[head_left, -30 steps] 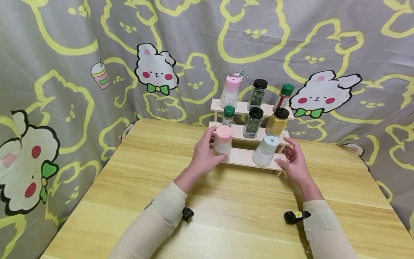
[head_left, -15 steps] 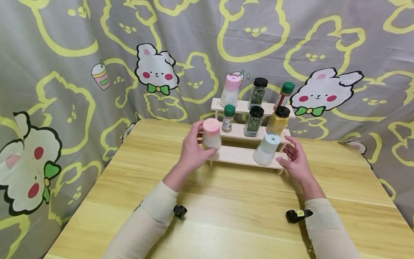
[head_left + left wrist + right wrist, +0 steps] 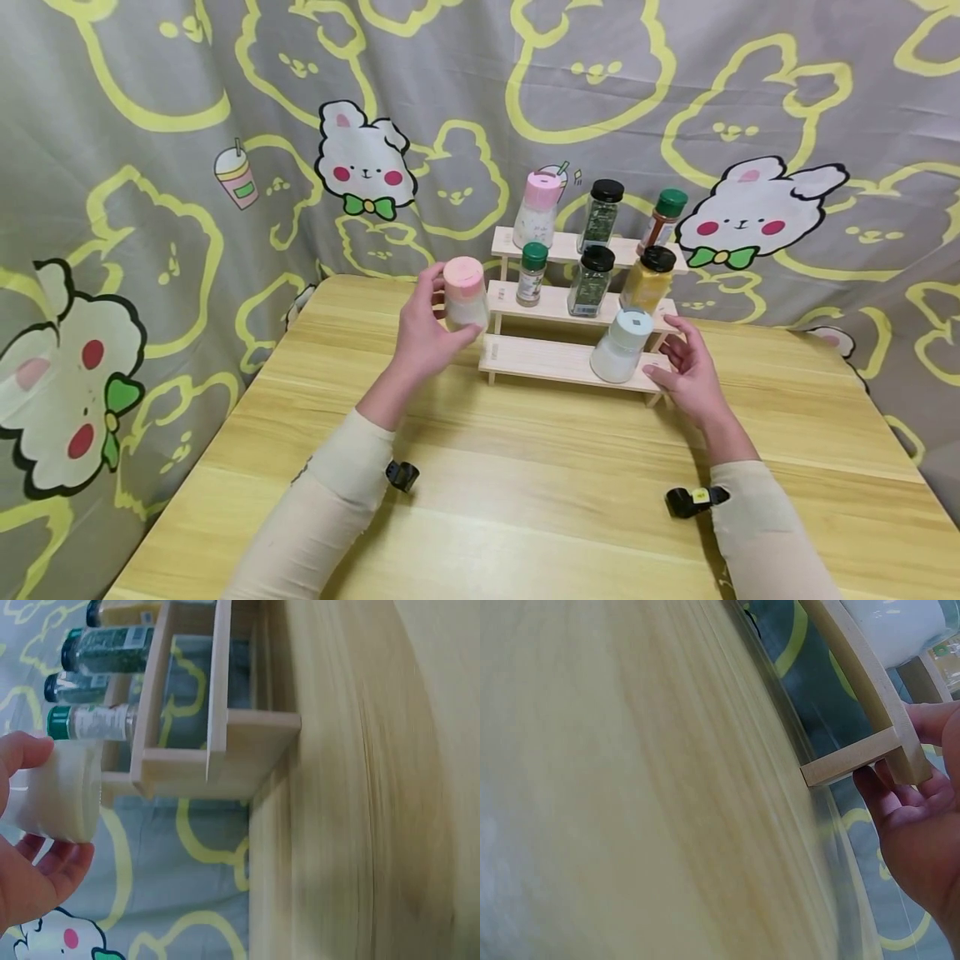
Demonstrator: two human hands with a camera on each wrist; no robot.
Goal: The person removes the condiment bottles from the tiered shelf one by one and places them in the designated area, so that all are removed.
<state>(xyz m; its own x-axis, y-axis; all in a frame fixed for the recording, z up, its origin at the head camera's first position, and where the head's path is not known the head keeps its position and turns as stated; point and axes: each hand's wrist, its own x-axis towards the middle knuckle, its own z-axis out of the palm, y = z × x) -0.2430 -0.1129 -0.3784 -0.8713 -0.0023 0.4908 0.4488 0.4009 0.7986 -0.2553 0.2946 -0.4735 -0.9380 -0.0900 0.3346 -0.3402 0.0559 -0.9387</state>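
My left hand [image 3: 429,333] grips a clear seasoning jar with a pink lid [image 3: 463,277], held just left of the rack. White contents fill the jar's body [image 3: 61,791] in the left wrist view, where thumb and fingers curl round it. A three-tier wooden spice rack [image 3: 540,357] stands on the table. At the rack's right end, my right hand [image 3: 692,375] holds the lowest tier, thumb on top and fingers beneath, as the right wrist view shows. Close to that hand, a jar with a pale blue lid [image 3: 622,346] sits on the lowest tier.
The middle tier bears a green-capped bottle [image 3: 532,275], a black-capped herb jar [image 3: 591,283] and a yellow spice jar [image 3: 648,279]. On top stand a pink-lidded jar [image 3: 537,212], another herb jar [image 3: 601,217] and a green-capped red bottle [image 3: 663,218]. A patterned curtain [image 3: 450,83] hangs behind the table [image 3: 525,475].
My left hand has lifted the pink-lidded jar off the left end of the lowest tier and carried it left and up. The right hand stays at the rack's right end.
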